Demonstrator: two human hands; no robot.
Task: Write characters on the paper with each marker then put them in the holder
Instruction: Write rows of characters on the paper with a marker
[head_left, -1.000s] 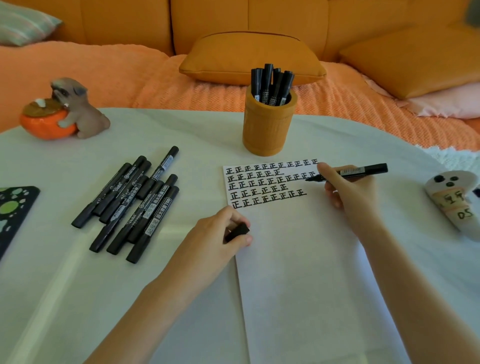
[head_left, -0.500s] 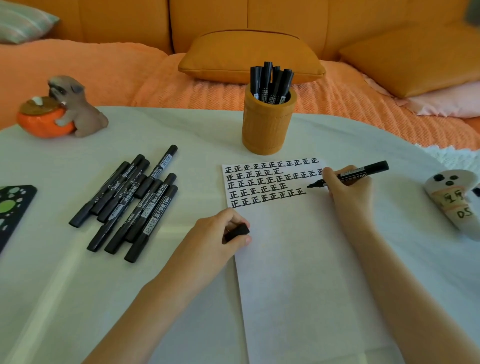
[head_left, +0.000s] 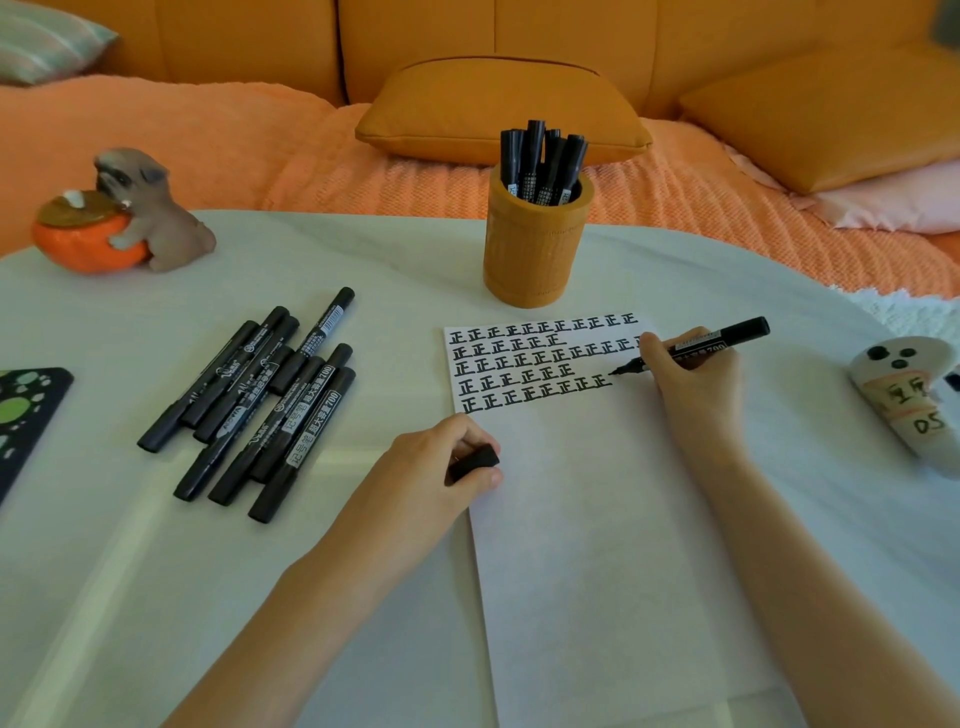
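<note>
Black felt-tip marker: gripped in my right hand, nib dropped from a higher row to the bottom row's end on the white paper sheet. Left hand pinches its black cap. I judge the next character imminent; orange ribbed holder, beyond both hands, comes later.

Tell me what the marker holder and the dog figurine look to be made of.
Holder: likely bamboo or wood, matte ochre, with fine vertical ribbing and horizontal bands; moulded plastic is possible. Dog figurine: probably painted resin or ceramic, judging by smooth moulded shapes and a soft sheen on its orange half.
</note>
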